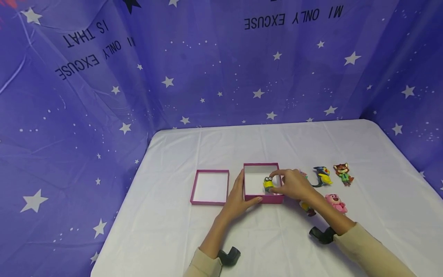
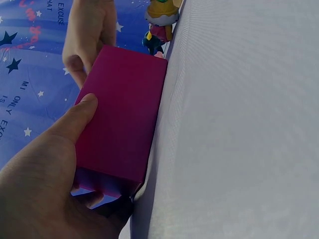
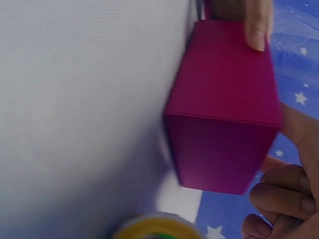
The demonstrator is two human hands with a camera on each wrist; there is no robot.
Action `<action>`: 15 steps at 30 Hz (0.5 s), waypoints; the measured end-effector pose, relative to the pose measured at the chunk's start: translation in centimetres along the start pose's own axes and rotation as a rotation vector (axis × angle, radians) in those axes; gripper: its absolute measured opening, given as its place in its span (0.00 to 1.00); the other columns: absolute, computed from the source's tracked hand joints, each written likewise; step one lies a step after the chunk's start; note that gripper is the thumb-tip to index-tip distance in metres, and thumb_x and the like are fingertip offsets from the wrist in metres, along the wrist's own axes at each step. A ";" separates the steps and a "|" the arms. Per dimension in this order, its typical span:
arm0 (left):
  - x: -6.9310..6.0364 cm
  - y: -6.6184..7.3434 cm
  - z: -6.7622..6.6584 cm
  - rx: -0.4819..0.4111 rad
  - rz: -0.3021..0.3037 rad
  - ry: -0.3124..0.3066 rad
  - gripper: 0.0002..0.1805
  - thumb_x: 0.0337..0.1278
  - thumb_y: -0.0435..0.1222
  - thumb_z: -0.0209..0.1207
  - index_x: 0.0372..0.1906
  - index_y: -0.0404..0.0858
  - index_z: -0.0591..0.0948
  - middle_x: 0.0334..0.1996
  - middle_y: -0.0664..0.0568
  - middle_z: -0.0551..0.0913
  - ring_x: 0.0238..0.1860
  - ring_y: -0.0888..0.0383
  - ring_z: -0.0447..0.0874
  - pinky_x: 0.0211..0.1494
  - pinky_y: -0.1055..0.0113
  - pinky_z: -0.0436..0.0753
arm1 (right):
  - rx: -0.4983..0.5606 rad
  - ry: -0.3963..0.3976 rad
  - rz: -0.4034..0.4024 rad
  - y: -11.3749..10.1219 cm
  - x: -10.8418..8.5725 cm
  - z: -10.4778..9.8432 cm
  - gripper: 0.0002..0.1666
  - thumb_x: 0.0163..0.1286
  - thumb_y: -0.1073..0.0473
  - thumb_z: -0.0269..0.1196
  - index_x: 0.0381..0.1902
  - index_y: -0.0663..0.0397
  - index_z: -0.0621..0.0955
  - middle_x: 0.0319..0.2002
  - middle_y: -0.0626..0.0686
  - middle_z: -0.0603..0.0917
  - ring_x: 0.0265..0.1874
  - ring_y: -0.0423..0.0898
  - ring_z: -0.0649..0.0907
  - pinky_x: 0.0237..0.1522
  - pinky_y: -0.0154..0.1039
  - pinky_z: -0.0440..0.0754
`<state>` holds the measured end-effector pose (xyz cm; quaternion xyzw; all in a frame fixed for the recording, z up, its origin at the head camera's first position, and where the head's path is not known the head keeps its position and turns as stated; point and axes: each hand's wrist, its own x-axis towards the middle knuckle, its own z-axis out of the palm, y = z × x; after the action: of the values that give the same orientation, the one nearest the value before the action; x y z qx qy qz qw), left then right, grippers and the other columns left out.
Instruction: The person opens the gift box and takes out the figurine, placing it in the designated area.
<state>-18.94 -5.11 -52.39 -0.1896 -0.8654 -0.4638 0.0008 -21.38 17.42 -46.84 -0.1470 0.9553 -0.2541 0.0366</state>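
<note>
An open magenta box (image 1: 270, 199) with a white inside sits on the table. My left hand (image 1: 237, 202) grips its near left corner, thumb on the front wall and the other fingers along the left side. Over the right wall reaches my right hand (image 1: 294, 184), its thumb and index finger pinching a small yellow minion figure (image 1: 268, 184) inside the box. From the left wrist, the box's front wall (image 2: 122, 114) shows under the thumb. The box (image 3: 224, 74) hides the minion and the right fingertips in the right wrist view.
Left of the box lies a shallow magenta-rimmed lid (image 1: 210, 203), white side up. Several figures lie to the right: a fox (image 1: 343, 174), a blue-and-yellow figure (image 1: 323, 176), a pink bear (image 1: 335, 203), and a yellow-and-brown one (image 1: 307, 209) partly behind the right arm. Starry purple curtains (image 1: 221, 77) surround the white table.
</note>
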 end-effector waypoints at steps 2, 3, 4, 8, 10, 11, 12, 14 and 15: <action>0.0 0.0 0.0 0.001 -0.007 -0.004 0.59 0.44 0.56 0.65 0.73 0.44 0.40 0.72 0.51 0.49 0.69 0.51 0.51 0.66 0.51 0.60 | -0.005 0.014 0.005 -0.3 -0.2 -0.5 0.30 0.45 0.43 0.73 0.46 0.47 0.82 0.15 0.45 0.70 0.18 0.44 0.68 0.19 0.36 0.64; 0.0 0.0 0.0 0.001 -0.010 -0.004 0.59 0.44 0.56 0.65 0.73 0.44 0.40 0.72 0.51 0.49 0.69 0.51 0.51 0.66 0.51 0.60 | -0.006 0.025 0.002 -0.4 -0.3 -0.8 0.30 0.45 0.43 0.73 0.47 0.47 0.82 0.15 0.45 0.68 0.17 0.43 0.67 0.18 0.35 0.63; 0.0 0.0 0.0 -0.001 -0.010 -0.003 0.59 0.44 0.56 0.65 0.73 0.45 0.40 0.72 0.51 0.49 0.69 0.51 0.52 0.66 0.51 0.60 | -0.004 0.036 -0.002 -0.6 -0.4 -1.2 0.30 0.45 0.43 0.73 0.47 0.46 0.82 0.14 0.45 0.67 0.16 0.43 0.66 0.15 0.34 0.62; 0.0 0.0 0.0 -0.009 -0.011 0.001 0.59 0.44 0.56 0.65 0.73 0.46 0.40 0.72 0.52 0.49 0.69 0.52 0.51 0.66 0.52 0.60 | -0.006 0.111 -0.059 -1.1 -1.2 -2.9 0.31 0.46 0.43 0.73 0.48 0.47 0.81 0.11 0.43 0.59 0.11 0.40 0.59 0.12 0.32 0.54; 0.0 0.0 0.0 -0.005 -0.010 0.002 0.59 0.44 0.56 0.65 0.73 0.46 0.40 0.72 0.52 0.49 0.69 0.53 0.51 0.66 0.52 0.60 | -0.005 0.156 -0.095 -1.1 -1.6 -3.9 0.30 0.46 0.44 0.73 0.48 0.47 0.81 0.11 0.42 0.57 0.10 0.38 0.56 0.11 0.31 0.52; 0.0 -0.1 0.0 -0.004 -0.008 0.004 0.59 0.44 0.56 0.65 0.73 0.46 0.40 0.72 0.53 0.49 0.69 0.53 0.51 0.66 0.53 0.60 | -0.006 0.177 -0.114 -1.0 -1.9 -4.4 0.30 0.46 0.44 0.73 0.47 0.47 0.81 0.10 0.41 0.57 0.10 0.37 0.56 0.11 0.31 0.52; 0.0 -0.1 0.0 -0.003 -0.007 0.004 0.59 0.44 0.56 0.65 0.73 0.47 0.40 0.72 0.53 0.49 0.69 0.54 0.51 0.66 0.53 0.59 | -0.005 0.201 -0.130 -0.7 -2.2 -4.9 0.29 0.46 0.44 0.73 0.47 0.46 0.81 0.10 0.41 0.57 0.10 0.36 0.55 0.11 0.30 0.52; 0.1 -0.2 0.0 0.002 -0.003 0.002 0.59 0.44 0.56 0.65 0.73 0.47 0.39 0.72 0.53 0.49 0.69 0.53 0.51 0.67 0.53 0.59 | -0.006 0.238 -0.151 -0.2 -2.8 -5.9 0.28 0.46 0.45 0.73 0.46 0.46 0.81 0.10 0.40 0.57 0.10 0.35 0.55 0.10 0.30 0.52; 0.1 -0.2 0.1 0.001 -0.002 0.001 0.59 0.44 0.56 0.65 0.73 0.47 0.39 0.72 0.52 0.48 0.69 0.53 0.51 0.67 0.53 0.59 | -0.006 0.251 -0.157 0.2 -3.2 -6.4 0.28 0.47 0.45 0.73 0.46 0.46 0.81 0.11 0.40 0.57 0.11 0.35 0.55 0.10 0.30 0.52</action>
<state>-19.05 -5.14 -52.59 -0.1887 -0.8658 -0.4635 0.0007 -19.29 21.53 -41.40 -0.1882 0.9387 -0.2695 -0.1035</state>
